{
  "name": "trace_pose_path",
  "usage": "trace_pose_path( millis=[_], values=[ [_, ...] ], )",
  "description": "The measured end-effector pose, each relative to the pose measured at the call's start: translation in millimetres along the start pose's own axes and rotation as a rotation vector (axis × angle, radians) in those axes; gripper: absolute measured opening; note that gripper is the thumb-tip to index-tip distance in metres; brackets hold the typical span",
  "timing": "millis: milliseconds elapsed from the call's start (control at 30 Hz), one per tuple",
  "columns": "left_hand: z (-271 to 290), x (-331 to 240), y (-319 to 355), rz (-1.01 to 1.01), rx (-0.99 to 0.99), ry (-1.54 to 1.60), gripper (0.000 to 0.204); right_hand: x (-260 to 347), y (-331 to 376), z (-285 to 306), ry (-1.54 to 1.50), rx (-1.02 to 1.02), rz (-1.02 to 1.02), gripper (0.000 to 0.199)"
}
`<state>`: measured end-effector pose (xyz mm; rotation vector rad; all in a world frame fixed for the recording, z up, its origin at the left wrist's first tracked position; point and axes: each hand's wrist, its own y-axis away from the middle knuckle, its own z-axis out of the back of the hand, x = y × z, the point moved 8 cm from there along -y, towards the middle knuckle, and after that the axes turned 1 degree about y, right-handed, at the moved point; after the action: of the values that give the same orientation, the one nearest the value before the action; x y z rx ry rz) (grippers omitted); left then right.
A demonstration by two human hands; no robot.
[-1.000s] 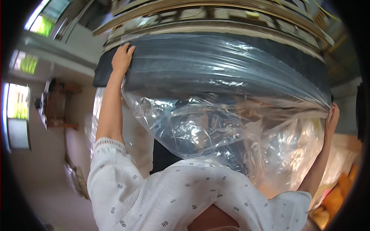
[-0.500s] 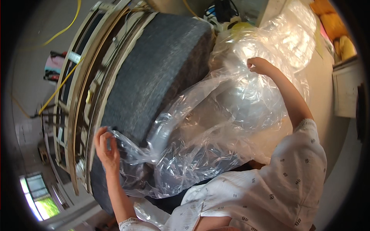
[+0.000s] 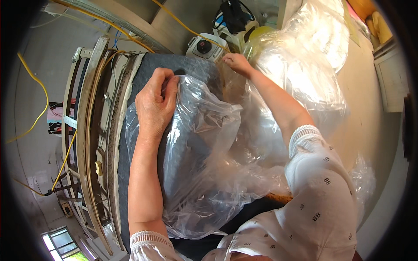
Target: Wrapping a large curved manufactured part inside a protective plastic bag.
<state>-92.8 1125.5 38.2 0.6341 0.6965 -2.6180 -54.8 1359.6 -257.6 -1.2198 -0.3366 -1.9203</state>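
A large sheet of clear plastic (image 3: 196, 126) lies crumpled over a dark grey cloth-covered surface (image 3: 124, 174). My left hand (image 3: 156, 102) pinches the sheet's upper left corner between thumb and fingers, above the cloth. Farther off and to the right, my right hand (image 3: 238, 64) is closed at the far edge of the plastic, its fingertips small and partly hidden. Thin see-through film hangs below that hand. To its right, a shiny heap of clear plastic (image 3: 300, 61) spreads over a pale tabletop (image 3: 361, 87).
Behind the cloth surface stands a white device with a black knob (image 3: 203, 46), beside a bag with black handles (image 3: 235, 17). A worn wooden frame (image 3: 91, 130) runs along the left. Yellow cords (image 3: 37, 82) hang nearby. A pale drawer unit (image 3: 389, 85) is at right.
My left hand has moved up and right, drawing plastic across the grey cloth. My right hand has shifted left and away from me, toward the white device. The view has shifted too.
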Motion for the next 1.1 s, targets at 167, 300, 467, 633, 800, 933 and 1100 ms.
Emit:
trace_pose_path(
  millis=[167,300,467,633,800,933,1100],
  values=[
    [-7,0,-20,0.095,0.054,-0.061,0.013,-24,-40,-38,0.015,-0.11,-0.018,0.025],
    [-6,7,-24,0.093,0.042,-0.095,0.013,-17,-76,-61,0.061,-0.187,0.088,0.03],
    [-10,9,-26,0.02,0.032,-0.042,0.013,-36,-108,-85,0.177,-0.114,0.041,0.056],
    [-12,8,-29,0.02,0.054,-0.078,0.014,-54,-130,-100,0.379,-0.026,0.003,0.069],
    [-13,12,-30,0.011,0.063,-0.086,0.015,-46,-136,-104,0.547,-0.069,-0.046,0.066],
    [-14,12,-31,0.039,0.069,-0.075,0.015,-57,-134,-96,0.433,-0.055,-0.1,0.066],
    [-16,13,-31,0.043,0.08,-0.045,0.01,-56,-132,-96,0.46,-0.101,-0.104,0.065]
  ],
)
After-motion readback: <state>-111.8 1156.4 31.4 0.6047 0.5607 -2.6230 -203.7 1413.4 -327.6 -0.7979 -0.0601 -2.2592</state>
